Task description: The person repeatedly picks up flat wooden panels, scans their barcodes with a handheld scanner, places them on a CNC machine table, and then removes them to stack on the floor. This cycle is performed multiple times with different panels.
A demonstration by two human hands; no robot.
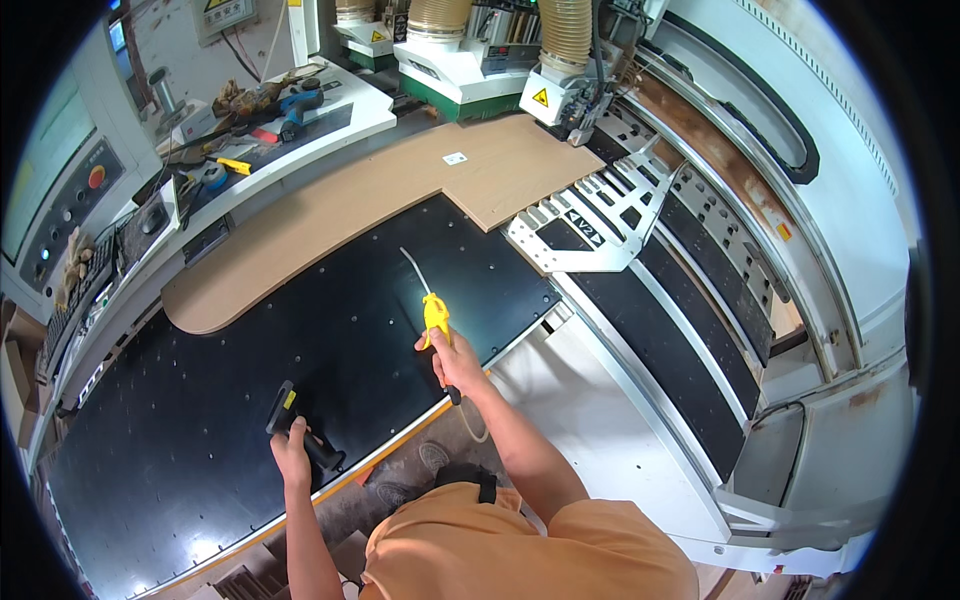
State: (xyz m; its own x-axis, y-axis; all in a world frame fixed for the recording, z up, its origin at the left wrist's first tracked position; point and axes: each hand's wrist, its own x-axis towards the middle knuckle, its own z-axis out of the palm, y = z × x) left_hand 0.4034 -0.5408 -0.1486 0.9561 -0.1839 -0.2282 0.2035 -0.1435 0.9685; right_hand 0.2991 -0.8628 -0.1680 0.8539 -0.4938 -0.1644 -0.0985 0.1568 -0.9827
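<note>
My right hand [458,366] is wrapped round the handle of a yellow air blow gun [434,311] over the black table [340,340]. Its thin, bent metal nozzle points away from me, and a pale hose trails from the grip toward my body. Nearer the table's front edge, my left hand [291,455] grips a black handheld barcode scanner [284,404] with a yellow label on its head. Part of the scanner's handle shows beyond my fingers. Past both hands lies a flat brown wooden board [330,245], rounded at its left end and bearing a small white label [455,158].
At the far left a white bench [370,110] carries tools, a yellow cutter [234,166] and a keyboard [85,275]. Machine heads with ribbed hoses [566,35] stand over the board's far end. A white slotted metal bracket [600,225] and dark rails lie to the right.
</note>
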